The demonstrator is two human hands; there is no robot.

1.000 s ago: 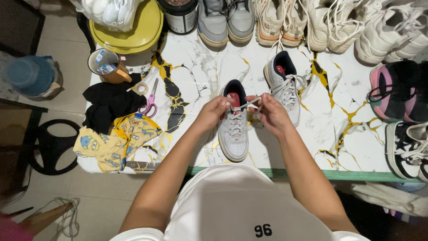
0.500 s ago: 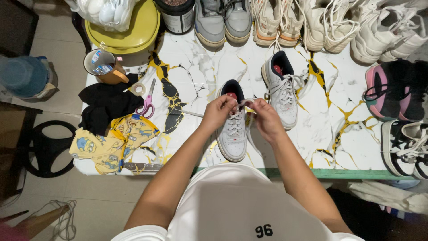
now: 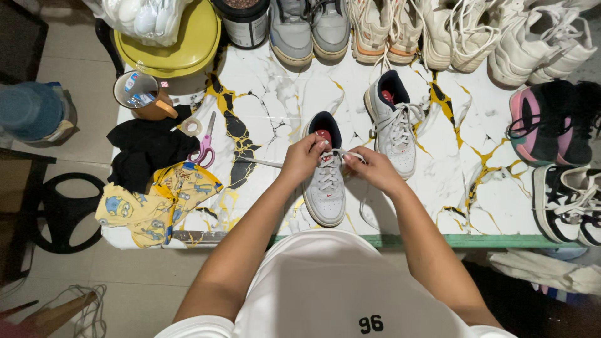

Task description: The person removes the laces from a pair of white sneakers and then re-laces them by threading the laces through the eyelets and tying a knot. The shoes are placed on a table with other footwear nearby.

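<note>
White leather marks the sneaker (image 3: 325, 181) under inspection; we find it at the centre of the marble-patterned table (image 3: 275, 100), toe pointing to 6 o'clock, near the front edge. We note the left hand (image 3: 303, 158) at the shoe's 10 o'clock, fingers pinched together on a white lace (image 3: 260, 163) near the collar; one end of that lace trails off toward 9 o'clock across the table. We note the right hand (image 3: 374, 169) at the shoe's 2 o'clock, fingers closed on the lace at the upper eyelets; the two hands sit close together, just apart, above the tongue. A matching sneaker (image 3: 395, 128) stands just beside the right hand at its 1 o'clock, laces loose. At 12 o'clock a row of pale shoes (image 3: 438, 31) lines the far edge; at 3 o'clock we record a pink-and-black pair (image 3: 551, 122) and a black-and-white pair (image 3: 573, 203). At 9 o'clock lie pink-handled scissors (image 3: 205, 144), a roll of tape (image 3: 191, 127), a black cloth (image 3: 147, 150) and a yellow printed cloth (image 3: 156, 200); at 10 o'clock stands a brown mug (image 3: 143, 95) below a yellow lid (image 3: 181, 44).
</note>
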